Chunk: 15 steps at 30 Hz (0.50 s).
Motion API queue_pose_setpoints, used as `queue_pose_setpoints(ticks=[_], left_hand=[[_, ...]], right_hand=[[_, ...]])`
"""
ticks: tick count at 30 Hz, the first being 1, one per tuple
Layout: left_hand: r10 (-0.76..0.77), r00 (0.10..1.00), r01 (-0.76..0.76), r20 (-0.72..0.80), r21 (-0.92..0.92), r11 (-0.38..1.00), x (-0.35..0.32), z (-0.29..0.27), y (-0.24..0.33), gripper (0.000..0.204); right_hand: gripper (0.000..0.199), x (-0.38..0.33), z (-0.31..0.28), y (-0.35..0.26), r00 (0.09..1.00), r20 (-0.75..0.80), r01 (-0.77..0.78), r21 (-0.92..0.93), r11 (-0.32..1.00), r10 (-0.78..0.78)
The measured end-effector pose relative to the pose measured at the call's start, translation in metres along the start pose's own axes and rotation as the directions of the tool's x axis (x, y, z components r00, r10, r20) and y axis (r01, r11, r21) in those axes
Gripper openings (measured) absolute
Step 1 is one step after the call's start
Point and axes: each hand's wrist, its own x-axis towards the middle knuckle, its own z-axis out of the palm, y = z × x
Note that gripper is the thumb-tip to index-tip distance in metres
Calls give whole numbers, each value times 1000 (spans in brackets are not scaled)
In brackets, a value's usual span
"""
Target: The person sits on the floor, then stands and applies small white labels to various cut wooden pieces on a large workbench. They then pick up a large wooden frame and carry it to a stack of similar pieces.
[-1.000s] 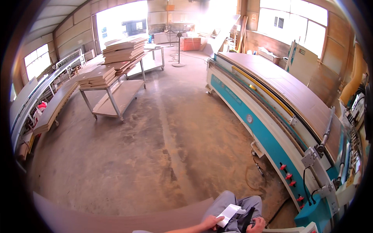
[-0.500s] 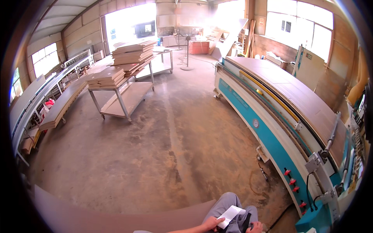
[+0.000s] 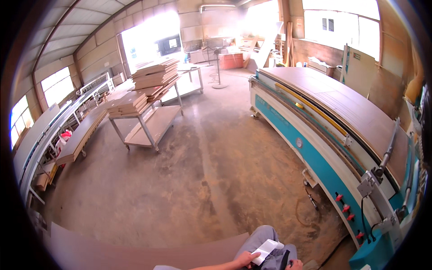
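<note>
At the bottom edge my left hand (image 3: pixel 245 259) grips a small flat white object (image 3: pixel 266 249) over my grey trouser leg (image 3: pixel 261 235). Only part of my right hand (image 3: pixel 296 264) shows at the picture's lower rim. It sits beside a dark thing (image 3: pixel 284 259) that lies between the two hands. Whether the right hand holds the dark thing cannot be told.
A large brown board (image 3: pixel 135 252) lies across the lower left. A long teal and white machine (image 3: pixel 315 157) with a wood panel (image 3: pixel 342 103) on its bed runs along the right. A metal cart (image 3: pixel 148 130) stacked with boards stands mid-left, with benches along the left wall (image 3: pixel 54 139).
The view has swung, so the cart and the machine sit further right in the picture. My hands stay at the bottom edge with the white object still in the left one.
</note>
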Motion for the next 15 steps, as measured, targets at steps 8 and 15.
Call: queue_pose_setpoints(ticks=[8, 15], left_hand=[[-27, 997, 29, -79, 33, 999, 30, 12, -45, 44], [-31, 996, 39, -90, 93, 995, 16, 34, -47, 44]], right_hand=[[30, -3, 33, 42, 989, -140, 52, 20, 998, -49], [27, -25, 34, 67, 987, -159, 35, 55, 998, -26]])
